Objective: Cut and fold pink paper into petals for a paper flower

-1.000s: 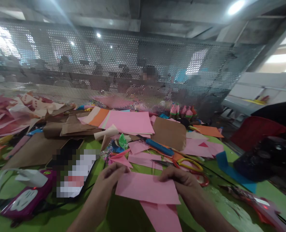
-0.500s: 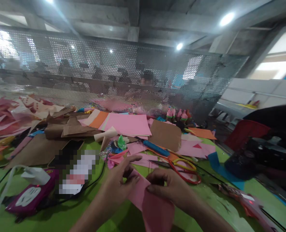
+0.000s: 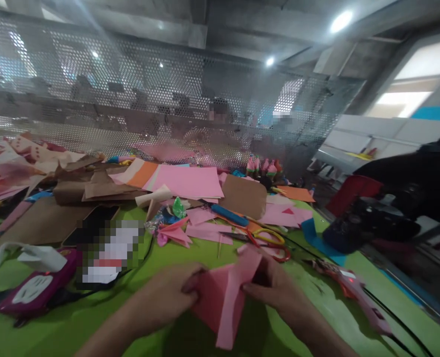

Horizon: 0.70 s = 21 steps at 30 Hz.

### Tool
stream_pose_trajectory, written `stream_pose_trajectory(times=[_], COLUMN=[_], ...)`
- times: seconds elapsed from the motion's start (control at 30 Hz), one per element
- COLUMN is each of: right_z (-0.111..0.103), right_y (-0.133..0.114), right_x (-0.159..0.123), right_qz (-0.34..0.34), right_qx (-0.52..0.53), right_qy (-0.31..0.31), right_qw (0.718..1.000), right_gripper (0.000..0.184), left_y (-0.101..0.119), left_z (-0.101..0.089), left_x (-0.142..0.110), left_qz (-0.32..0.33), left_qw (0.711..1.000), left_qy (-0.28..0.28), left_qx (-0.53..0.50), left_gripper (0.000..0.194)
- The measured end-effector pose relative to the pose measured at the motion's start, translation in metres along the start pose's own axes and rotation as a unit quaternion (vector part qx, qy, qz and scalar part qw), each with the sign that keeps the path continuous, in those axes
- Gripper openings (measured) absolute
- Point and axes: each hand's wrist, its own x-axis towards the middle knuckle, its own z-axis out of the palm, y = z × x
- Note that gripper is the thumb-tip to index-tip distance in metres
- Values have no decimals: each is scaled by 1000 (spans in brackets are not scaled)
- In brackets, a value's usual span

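Pink folded paper [image 3: 225, 295] is pinched in both hands [image 3: 220, 282], fingers curled; no label wording is legible.

The left hand [image 3: 167, 292] pinches one side of a folded pink paper [image 3: 229, 297], and the right hand [image 3: 274, 287] pinches the other side. They hold it up over a green table [image 3: 149, 337]. Past the paper lie scissors with red and yellow handles [image 3: 270, 237] and a pile of big pink sheets [image 3: 190, 181] beside a brown card [image 3: 244, 197]. On the left, a white plug [image 3: 44, 259] sits on a purple power strip [image 3: 37, 292]. On the right is a pink glue gun [image 3: 366, 302].
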Motion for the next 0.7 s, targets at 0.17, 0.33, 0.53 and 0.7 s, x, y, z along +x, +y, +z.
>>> stream_pose_trajectory(times=[0.17,0.33,0.53,0.7], right_z=[-18,-19,-24,-29], right_y=[4,20,35,34], right_x=[-16,-34,-51,-50], right_qz=[-27,-107,-194,-216], right_qx=[-170,-233,-339,-338], right_qy=[-52,-95,-81,-147], right_qw=[984,962,917,904], right_gripper=[20,32,31,32], left_y=[4,11,2,-17], left_z=[-18,0,31,42], left_x=[7,7,-21,-54], left_qz=[41,83,127,151], left_qw=[981,921,898,912], left_qy=[-80,48,79,63], left_qx=[170,378,413,377], left_gripper=[42,56,52,45])
